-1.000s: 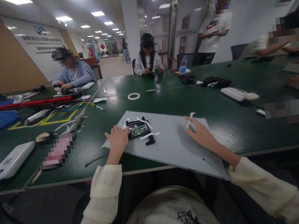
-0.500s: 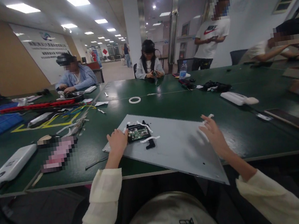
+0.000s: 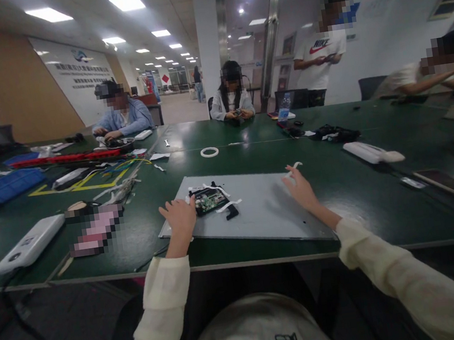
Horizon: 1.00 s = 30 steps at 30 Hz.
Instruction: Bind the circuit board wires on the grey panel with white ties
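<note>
Near the middle of the worktop's [image 3: 251, 158] front edge, a grey panel [image 3: 259, 216] lies flat. Towards the panel's left end rests a circuit board [image 3: 211, 200] in a black frame, with white strips across it; a black bracket [image 3: 232, 211] projects at its near right corner. The left hand [image 3: 180, 219] is at the panel's left edge, fingers spread, thumb at the frame's left side; whether it presses on the frame cannot be determined. The right hand [image 3: 302, 190] is over the panel's right part, thumb and forefinger pinching a loose white strip [image 3: 297, 164] near the far right corner. Beyond the panel's far edge lies a white ring [image 3: 209, 152], well apart from both hands. Towards the worktop's front left are a white device [image 3: 29, 244] and a pink item [image 3: 97, 230], the latter obscured by pixelation.
</note>
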Tool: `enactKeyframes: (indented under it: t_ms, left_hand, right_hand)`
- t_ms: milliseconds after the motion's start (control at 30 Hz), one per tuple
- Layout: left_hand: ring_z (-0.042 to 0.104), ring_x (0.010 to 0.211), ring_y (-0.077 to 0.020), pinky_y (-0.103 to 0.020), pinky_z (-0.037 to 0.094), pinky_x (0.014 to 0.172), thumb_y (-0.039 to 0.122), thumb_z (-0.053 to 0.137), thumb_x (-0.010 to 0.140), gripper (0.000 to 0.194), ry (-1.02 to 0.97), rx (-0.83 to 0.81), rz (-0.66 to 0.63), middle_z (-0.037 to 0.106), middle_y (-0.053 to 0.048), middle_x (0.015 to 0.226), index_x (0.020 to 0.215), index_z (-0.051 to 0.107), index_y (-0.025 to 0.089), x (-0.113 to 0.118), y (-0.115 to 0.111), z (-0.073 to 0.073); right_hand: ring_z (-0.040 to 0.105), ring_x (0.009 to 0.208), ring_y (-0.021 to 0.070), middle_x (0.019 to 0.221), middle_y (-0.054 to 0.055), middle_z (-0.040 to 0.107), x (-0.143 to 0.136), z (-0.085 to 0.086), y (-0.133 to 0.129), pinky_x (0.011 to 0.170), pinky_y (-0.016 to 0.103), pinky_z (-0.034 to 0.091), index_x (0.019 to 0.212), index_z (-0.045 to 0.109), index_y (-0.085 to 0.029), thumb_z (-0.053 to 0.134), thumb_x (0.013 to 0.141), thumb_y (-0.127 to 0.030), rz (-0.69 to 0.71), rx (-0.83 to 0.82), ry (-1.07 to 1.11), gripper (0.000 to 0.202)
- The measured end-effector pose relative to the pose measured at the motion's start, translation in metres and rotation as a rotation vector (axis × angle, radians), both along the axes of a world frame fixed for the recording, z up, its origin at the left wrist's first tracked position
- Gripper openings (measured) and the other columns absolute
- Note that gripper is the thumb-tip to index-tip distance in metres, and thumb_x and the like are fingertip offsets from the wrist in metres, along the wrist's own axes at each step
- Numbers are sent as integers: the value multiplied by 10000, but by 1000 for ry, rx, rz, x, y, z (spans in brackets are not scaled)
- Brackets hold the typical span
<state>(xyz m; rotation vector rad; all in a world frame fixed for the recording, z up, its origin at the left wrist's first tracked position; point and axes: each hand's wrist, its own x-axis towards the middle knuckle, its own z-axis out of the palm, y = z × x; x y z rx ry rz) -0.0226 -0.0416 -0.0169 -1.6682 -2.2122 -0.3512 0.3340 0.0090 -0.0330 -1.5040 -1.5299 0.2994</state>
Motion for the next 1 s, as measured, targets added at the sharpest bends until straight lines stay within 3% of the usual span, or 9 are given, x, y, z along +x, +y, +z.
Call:
enactKeyframes:
  t_ms: [100, 233, 333, 500, 633, 833, 1000]
  left_hand:
    - [527, 1041, -377, -572, 255, 942, 483, 251, 904, 638, 24, 4, 49, 627, -270, 981, 968, 637, -21, -1, -4, -1]
    - [472, 1129, -399, -623, 212, 956, 487, 275, 897, 619, -18, -3, 69, 625, -281, 984, 1002, 623, -14, -4, -7, 0]
    - [367, 1234, -414, -665, 191, 950, 506, 273, 894, 617, -78, 22, 43, 599, -285, 1065, 1131, 563, 15, -4, -8, 1]
    - [240, 1329, -365, -606, 245, 983, 540, 266, 887, 653, -303, -73, -179, 357, -246, 1382, 1358, 331, 93, 2, -4, 3]
    - [229, 1335, -367, -561, 271, 995, 636, 417, 785, 804, -422, -249, -356, 208, -212, 1461, 1411, 207, 177, -4, 7, 7]
    - [236, 1337, -347, -477, 266, 1047, 544, 648, 633, 964, -464, -360, -522, 201, -186, 1451, 1410, 203, 186, -25, 19, 12]
    - [371, 1262, -297, -393, 316, 1050, 487, 687, 614, 945, -583, -294, -598, 282, -139, 1381, 1396, 244, 199, -29, 17, 18]
  right_hand:
    - [489, 1151, 254, 1307, 156, 471, -13, -1, 13, 977, 385, 358, 1304, 414, -110, 430, 797, -464, -11, -12, -68, 619]
    - [461, 1175, 280, 1306, 148, 474, -24, 2, 23, 988, 456, 321, 1307, 421, -139, 344, 862, -444, -43, -189, -204, 544]
    - [490, 1139, 291, 1231, 137, 538, -23, 7, 31, 963, 469, 338, 1258, 477, -171, 285, 890, -467, -14, -281, -232, 510]
    - [563, 1028, 244, 1131, 122, 597, -14, 17, 54, 875, 380, 423, 1257, 474, -193, 287, 888, -501, 33, -395, -183, 516]
    - [521, 1094, 272, 1170, 137, 573, -21, 20, 71, 905, 439, 398, 1298, 440, -195, 347, 860, -519, 29, -429, -204, 553]
    - [301, 1277, 356, 1345, 131, 434, -44, 1, 69, 957, 677, 163, 1317, 425, -227, 319, 878, -480, -88, -395, -421, 518]
    - [310, 1279, 307, 1369, 97, 420, -43, -13, 64, 1008, 598, 185, 1323, 413, -205, 319, 887, -433, -57, -275, -526, 500]
